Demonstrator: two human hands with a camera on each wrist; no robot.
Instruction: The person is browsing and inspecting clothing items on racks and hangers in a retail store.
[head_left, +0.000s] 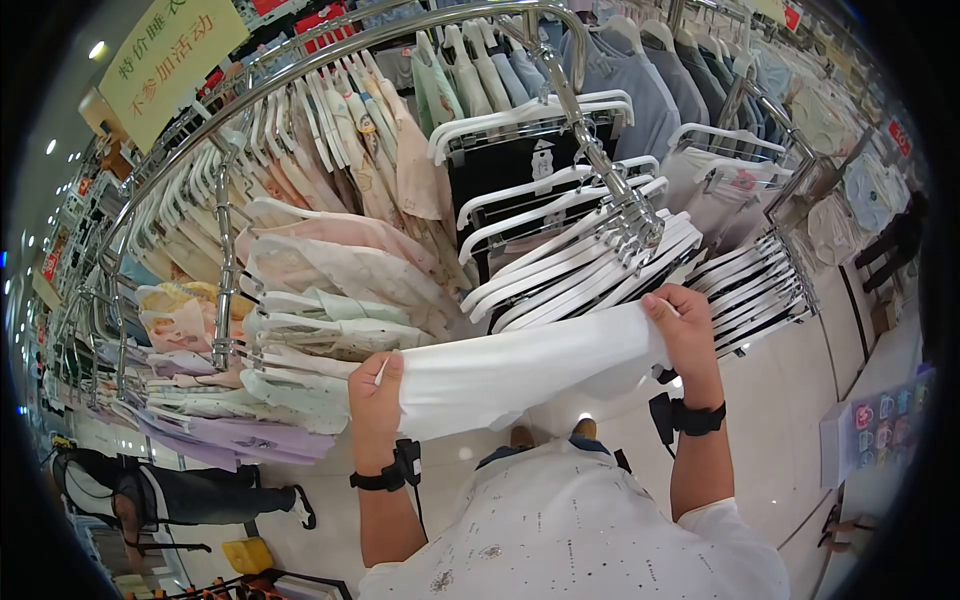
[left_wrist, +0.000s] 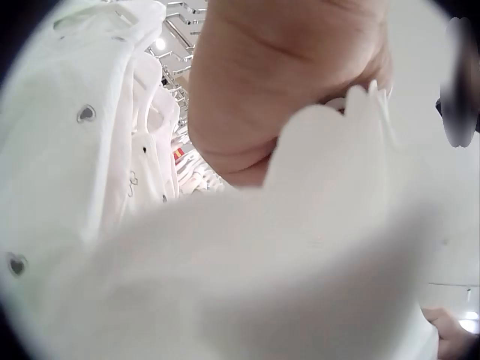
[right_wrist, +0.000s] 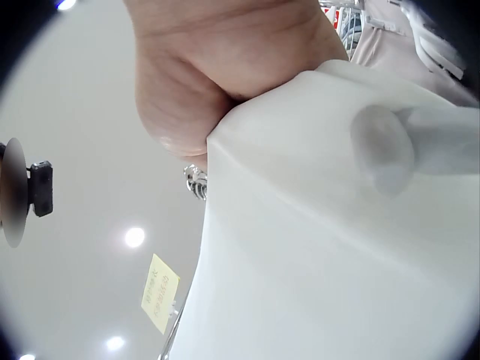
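A white cloth [head_left: 525, 370] is stretched between the two hands in front of the body, its upper edge taut. My left hand [head_left: 377, 392] pinches its left end, thumb on top; my right hand [head_left: 684, 325] grips the right end near the upper corner. In the left wrist view the cloth [left_wrist: 315, 225] has a scalloped edge that bunches into the left hand [left_wrist: 289, 82]. The right wrist view shows the cloth [right_wrist: 322, 225] hanging from the right hand [right_wrist: 232, 67], whose fingertips are hidden.
Curved chrome racks [head_left: 225, 250] hold pastel garments [head_left: 340, 260] at the left. White hangers [head_left: 590, 270] with dark clothes hang just beyond the cloth. A person in dark trousers [head_left: 200, 495] stands lower left. A yellow sign [head_left: 170, 70] is at the upper left, a display box [head_left: 870, 425] at the right.
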